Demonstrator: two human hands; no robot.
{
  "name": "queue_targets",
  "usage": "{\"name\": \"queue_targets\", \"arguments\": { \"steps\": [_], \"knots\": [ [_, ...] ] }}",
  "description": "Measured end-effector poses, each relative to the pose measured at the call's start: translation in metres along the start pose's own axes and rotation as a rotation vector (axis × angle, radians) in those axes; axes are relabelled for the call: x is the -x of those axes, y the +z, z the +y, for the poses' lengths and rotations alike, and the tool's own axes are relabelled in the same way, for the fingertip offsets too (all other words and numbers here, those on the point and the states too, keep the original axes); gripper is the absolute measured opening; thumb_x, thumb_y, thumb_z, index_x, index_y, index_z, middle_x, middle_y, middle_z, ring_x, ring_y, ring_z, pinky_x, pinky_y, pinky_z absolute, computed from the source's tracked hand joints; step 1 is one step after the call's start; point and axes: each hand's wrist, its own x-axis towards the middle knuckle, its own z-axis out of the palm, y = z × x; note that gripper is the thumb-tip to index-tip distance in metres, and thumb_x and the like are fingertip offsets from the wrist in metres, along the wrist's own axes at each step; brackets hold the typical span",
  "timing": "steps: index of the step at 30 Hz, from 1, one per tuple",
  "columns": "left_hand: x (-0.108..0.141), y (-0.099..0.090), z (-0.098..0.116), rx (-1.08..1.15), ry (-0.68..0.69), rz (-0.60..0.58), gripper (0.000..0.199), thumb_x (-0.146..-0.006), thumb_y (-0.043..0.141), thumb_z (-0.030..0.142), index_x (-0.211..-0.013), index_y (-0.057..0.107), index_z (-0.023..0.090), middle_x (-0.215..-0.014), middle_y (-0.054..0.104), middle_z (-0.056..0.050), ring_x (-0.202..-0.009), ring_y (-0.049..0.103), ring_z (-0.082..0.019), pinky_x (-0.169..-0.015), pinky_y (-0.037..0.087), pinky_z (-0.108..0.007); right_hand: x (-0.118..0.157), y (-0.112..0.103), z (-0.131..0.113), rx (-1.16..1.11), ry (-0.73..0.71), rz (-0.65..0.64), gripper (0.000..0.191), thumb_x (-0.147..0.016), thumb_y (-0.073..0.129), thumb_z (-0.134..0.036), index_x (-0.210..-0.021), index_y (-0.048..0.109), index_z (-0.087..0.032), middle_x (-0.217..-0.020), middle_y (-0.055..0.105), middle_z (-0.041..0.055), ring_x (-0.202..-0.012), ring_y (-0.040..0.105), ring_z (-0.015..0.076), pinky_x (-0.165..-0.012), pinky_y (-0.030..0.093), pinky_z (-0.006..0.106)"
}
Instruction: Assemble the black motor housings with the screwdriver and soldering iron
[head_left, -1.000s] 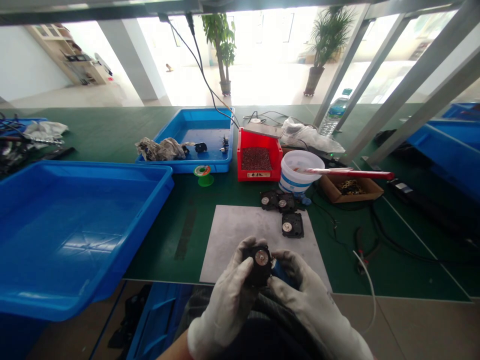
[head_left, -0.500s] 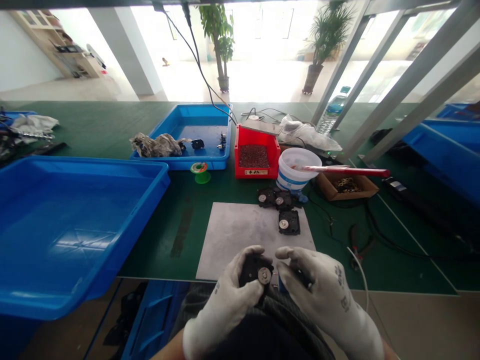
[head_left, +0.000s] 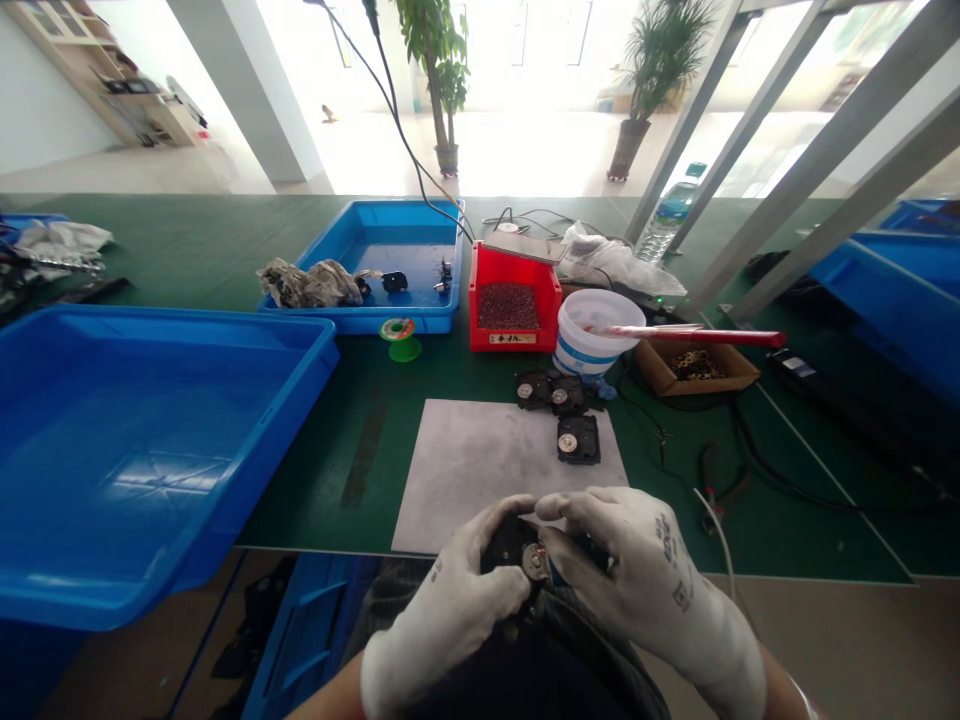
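Note:
Both hands wear white gloves. My left hand grips a black part with a round silver disc near the table's front edge. Close on its right, my right hand has bent fingers against the disc side of the part; a dark object lies partly hidden in its palm, too covered to name. Beyond the hands a grey sheet lies on the green table. A similar black part rests on the sheet's right side, and two more sit at its far edge.
Large blue tray at left; smaller blue tray behind. Green spool, red bin of small brown pieces, white bucket with a red-handled tool, cardboard box, pliers, cables and a bottle stand rightward.
My right hand has moved left, closer to my left hand, and its fingers now reach the disc side of the black part. The whole view has shifted slightly.

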Motion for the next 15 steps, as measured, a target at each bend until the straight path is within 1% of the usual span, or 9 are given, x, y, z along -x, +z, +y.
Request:
{"name": "queue_targets", "arguments": {
  "steps": [4,9,13,14,15],
  "knots": [
    [0.0001,-0.0009,0.0001,-0.027,-0.023,-0.011,0.059,-0.075,0.068,0.019,-0.135,0.065,0.021,-0.111,0.075,-0.006,-0.077,0.067,-0.019,-0.072,0.058,-0.030,-0.0006,-0.0010,-0.0006,-0.007,-0.011,-0.003,0.007,-0.096,0.065,-0.019,-0.100,0.070,-0.023,-0.088,0.081,0.0032,-0.073,0.078,0.0193,-0.068,0.057,0.029],
    [-0.0007,-0.0022,0.0004,-0.066,0.009,0.004,0.060,-0.074,0.068,0.017,-0.134,0.066,0.021,-0.115,0.074,-0.006,-0.081,0.068,-0.019,-0.072,0.057,-0.027,-0.0011,0.0000,0.0007,0.025,-0.022,-0.012,0.007,-0.097,0.063,-0.021,-0.097,0.070,-0.022,-0.083,0.080,0.0046,-0.068,0.077,0.0205,-0.065,0.057,0.031],
    [0.0000,-0.0008,0.0028,-0.086,-0.056,-0.003,0.062,-0.075,0.066,0.019,-0.137,0.063,0.021,-0.114,0.074,-0.007,-0.072,0.065,-0.017,-0.055,0.053,-0.023,-0.0013,0.0010,0.0013,0.025,-0.018,-0.006,0.008,-0.097,0.063,-0.022,-0.099,0.070,-0.022,-0.085,0.080,0.0042,-0.071,0.078,0.0211,-0.066,0.057,0.032],
    [0.0001,-0.0006,0.0031,-0.090,-0.057,-0.001,0.062,-0.075,0.066,0.019,-0.137,0.063,0.021,-0.114,0.074,-0.007,-0.074,0.066,-0.018,-0.055,0.053,-0.023,-0.0012,0.0009,0.0013,0.018,-0.015,-0.006,0.008,-0.097,0.063,-0.021,-0.099,0.070,-0.023,-0.086,0.081,0.0041,-0.071,0.078,0.0210,-0.067,0.057,0.031],
    [0.0002,-0.0005,0.0032,-0.092,-0.045,0.004,0.062,-0.074,0.066,0.019,-0.136,0.064,0.021,-0.116,0.074,-0.007,-0.079,0.068,-0.019,-0.059,0.055,-0.024,-0.0012,0.0008,0.0012,0.010,-0.011,-0.010,0.008,-0.097,0.063,-0.021,-0.099,0.070,-0.023,-0.086,0.081,0.0040,-0.072,0.078,0.0207,-0.067,0.057,0.031]
  ]
}}
